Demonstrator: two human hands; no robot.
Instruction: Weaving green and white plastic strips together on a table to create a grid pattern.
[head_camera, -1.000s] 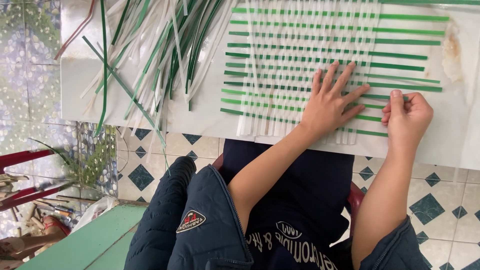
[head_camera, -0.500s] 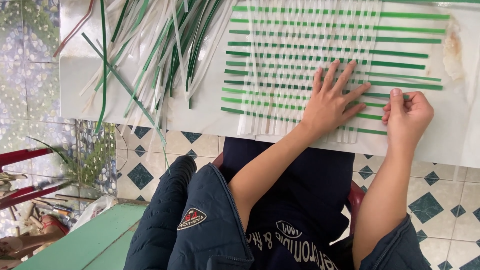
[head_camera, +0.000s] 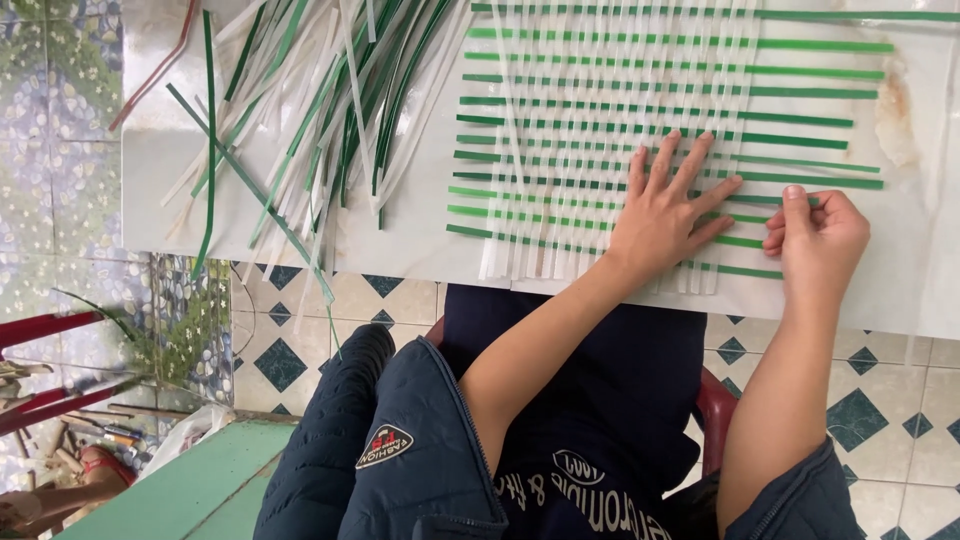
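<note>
Flat on the woven mat (head_camera: 600, 120) lies the left hand (head_camera: 665, 215), fingers spread wide and palm down, pressing on the lower rows where white upright strips cross green ones. Just beside it the right hand (head_camera: 815, 240) is curled, its thumb and fingers pinched together on the end of one green strip (head_camera: 765, 198) that runs sideways out of the weave — the two hands sit near each other but do not touch. The mat rests on a pale, glossy table (head_camera: 400, 250), its near edge hanging close to the table's front rim. To the left of the weave a loose pile of spare strips (head_camera: 310, 100) — green and white, some long and fanned out — lies on the same table, with a few ends drooping over the edge. Below the table show a dark blue jacket (head_camera: 390, 450) over the person's lap and a floor of white tiles with blue diamonds (head_camera: 280, 365).
</note>
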